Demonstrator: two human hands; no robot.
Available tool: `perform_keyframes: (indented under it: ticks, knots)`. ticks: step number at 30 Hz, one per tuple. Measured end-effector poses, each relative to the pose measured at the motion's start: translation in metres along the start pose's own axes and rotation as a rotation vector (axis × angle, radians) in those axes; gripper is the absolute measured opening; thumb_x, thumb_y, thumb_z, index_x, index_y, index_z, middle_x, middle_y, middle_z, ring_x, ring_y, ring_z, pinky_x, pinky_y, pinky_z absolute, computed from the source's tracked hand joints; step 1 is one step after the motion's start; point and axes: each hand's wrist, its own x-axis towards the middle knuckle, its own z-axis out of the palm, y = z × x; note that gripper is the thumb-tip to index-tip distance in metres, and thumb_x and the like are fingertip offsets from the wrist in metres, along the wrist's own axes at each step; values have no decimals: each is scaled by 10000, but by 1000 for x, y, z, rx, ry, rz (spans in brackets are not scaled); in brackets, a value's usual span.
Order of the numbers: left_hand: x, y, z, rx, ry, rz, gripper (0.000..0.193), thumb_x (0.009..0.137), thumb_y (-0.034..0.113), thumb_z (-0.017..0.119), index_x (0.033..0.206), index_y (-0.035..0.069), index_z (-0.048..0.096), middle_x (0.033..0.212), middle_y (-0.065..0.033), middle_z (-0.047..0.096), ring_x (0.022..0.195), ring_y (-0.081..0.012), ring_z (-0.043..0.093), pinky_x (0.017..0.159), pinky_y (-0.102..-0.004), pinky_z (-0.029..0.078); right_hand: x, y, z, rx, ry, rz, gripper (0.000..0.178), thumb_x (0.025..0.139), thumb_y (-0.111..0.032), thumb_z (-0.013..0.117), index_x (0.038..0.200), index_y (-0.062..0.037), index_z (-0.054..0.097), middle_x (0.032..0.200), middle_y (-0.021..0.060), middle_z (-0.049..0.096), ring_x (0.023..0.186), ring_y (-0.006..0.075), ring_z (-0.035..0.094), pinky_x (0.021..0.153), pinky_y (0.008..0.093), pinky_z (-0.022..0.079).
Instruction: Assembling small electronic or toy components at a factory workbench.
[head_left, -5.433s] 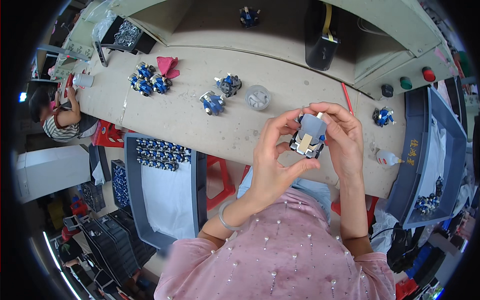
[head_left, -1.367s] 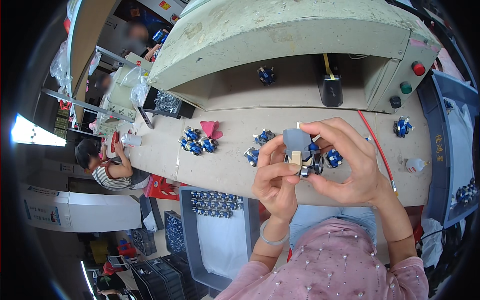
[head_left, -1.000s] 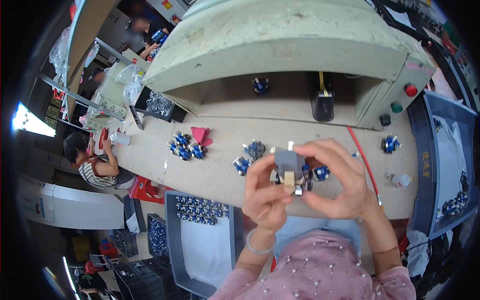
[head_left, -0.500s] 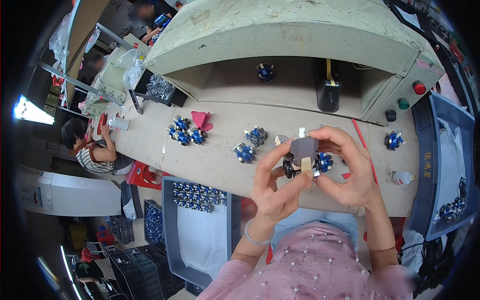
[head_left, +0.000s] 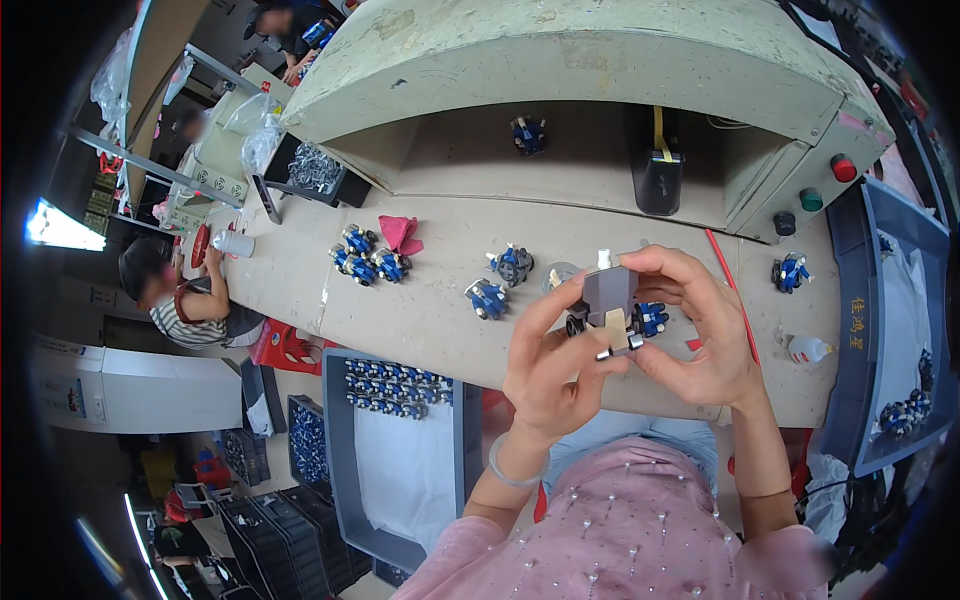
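Between my two hands is a small grey toy [head_left: 609,289] with a flat panel, a white peg on top, a beige middle and dark round parts at its side. My left hand [head_left: 552,372] pinches it from the left and below, fingers bent. On the other side, the fingers and thumb of my right hand [head_left: 697,325] curl round its edge. A blue toy figure [head_left: 651,319] shows just behind, partly covered by my right hand. Left of my hands, two blue-and-dark toy figures [head_left: 487,299] stand on the worktable [head_left: 420,330].
Several blue figures [head_left: 356,268] stand beside a pink cloth [head_left: 400,235]. A grey tray [head_left: 467,440] with rows of figures is at lower left, a blue bin [head_left: 850,400] at right. A glue bottle [head_left: 808,349] and red stick [head_left: 735,295] lie rightward. A co-worker [head_left: 190,310] sits left.
The fingers of my left hand have slid lower on the toy, and a dark-and-silver piece at its lower edge shows more. The toy stays between both hands.
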Motion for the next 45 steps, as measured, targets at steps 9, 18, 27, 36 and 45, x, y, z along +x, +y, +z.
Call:
perform_keyframes:
  ticks: [9,18,27,36,45]
  knots:
    - [-5,-2,2,-129,37,-89,668,714,135,797,1197,76,339,1185,-273,529,1077,-316,576,779,-324,543,-2,5,1,73,11,59,614,644,114,611,1235,7,484,1162,152,561,1053,246,598,858,347,526]
    - [-3,0,2,-123,-8,-102,635,734,91,774,1196,40,341,1199,-287,526,1045,-327,603,682,-289,543,-2,8,-7,47,-39,75,596,658,128,587,1234,14,485,1162,150,560,1063,241,591,873,348,515]
    - [-1,-2,-3,-100,-154,-133,674,706,79,787,1196,62,325,1194,-269,513,1075,-313,569,719,-314,588,2,11,-19,170,17,208,255,858,-36,581,1105,25,580,1039,93,604,943,154,597,812,283,488]
    - [0,-1,-4,-71,-288,-123,624,715,61,767,1186,33,357,1200,-260,524,1086,-307,571,732,-314,589,1,27,-15,272,62,223,132,842,-34,640,952,23,596,919,52,591,873,117,586,802,266,482]
    - [0,-1,-3,-28,-303,-148,617,709,85,776,1173,25,374,1193,-234,549,1064,-282,590,719,-301,588,0,28,-16,347,62,356,132,848,-33,635,952,29,586,924,50,583,872,106,574,814,264,488]
